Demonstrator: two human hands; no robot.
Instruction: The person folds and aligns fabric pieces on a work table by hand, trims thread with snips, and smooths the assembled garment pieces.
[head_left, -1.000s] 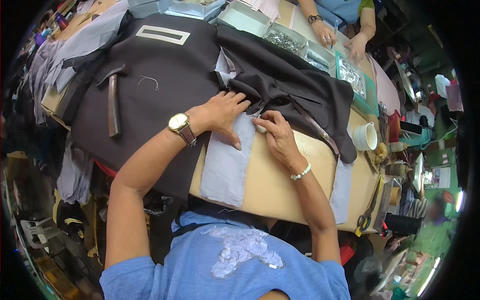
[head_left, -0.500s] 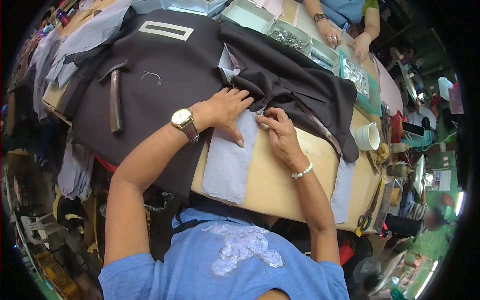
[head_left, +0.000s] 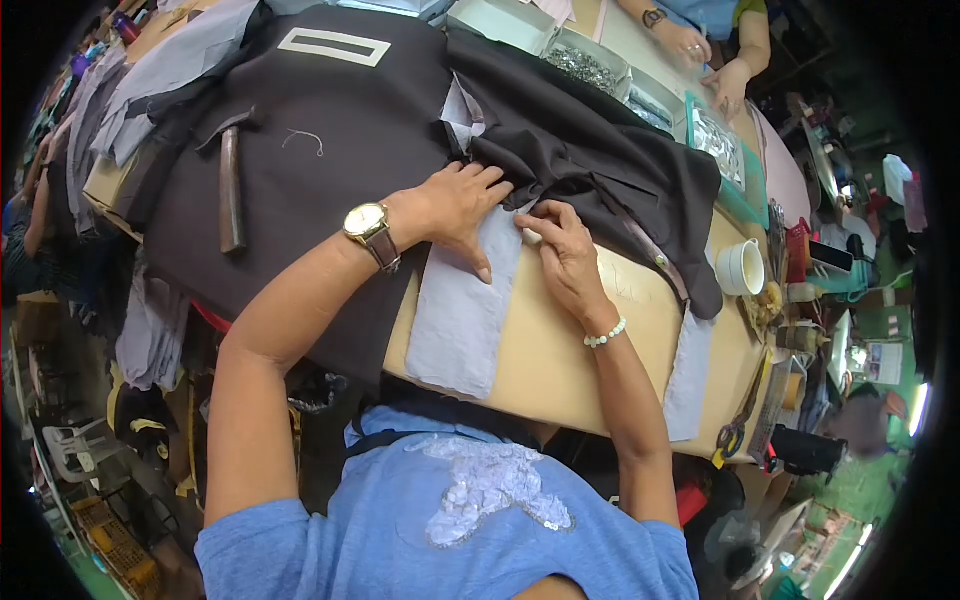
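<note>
My left hand (head_left: pixel 462 212) lies spread on the edge of the dark garment (head_left: pixel 580 150) and the top of a pale grey cloth strip (head_left: pixel 460 320). Beside it, my right hand (head_left: pixel 562 250) has its fingers pinched on a small white piece (head_left: pixel 531 237), perhaps chalk, at the strip's upper right edge. The dark cloth is bunched just above both hands. A fold with pale lining (head_left: pixel 463 115) stands up above my left hand.
A hammer (head_left: pixel 231 190) and a white rectangular frame (head_left: pixel 334 46) lie on dark cloth. Scissors (head_left: pixel 733 438) rest at the right table edge, below a white cup (head_left: pixel 739 268). Open boxes of metal parts (head_left: pixel 590 68) stand at the back, near another person's hands (head_left: pixel 730 82).
The view has shifted slightly. My right fingers have curled a little at the strip's edge, and the white piece shows more clearly. My left hand stays spread on the cloth.
</note>
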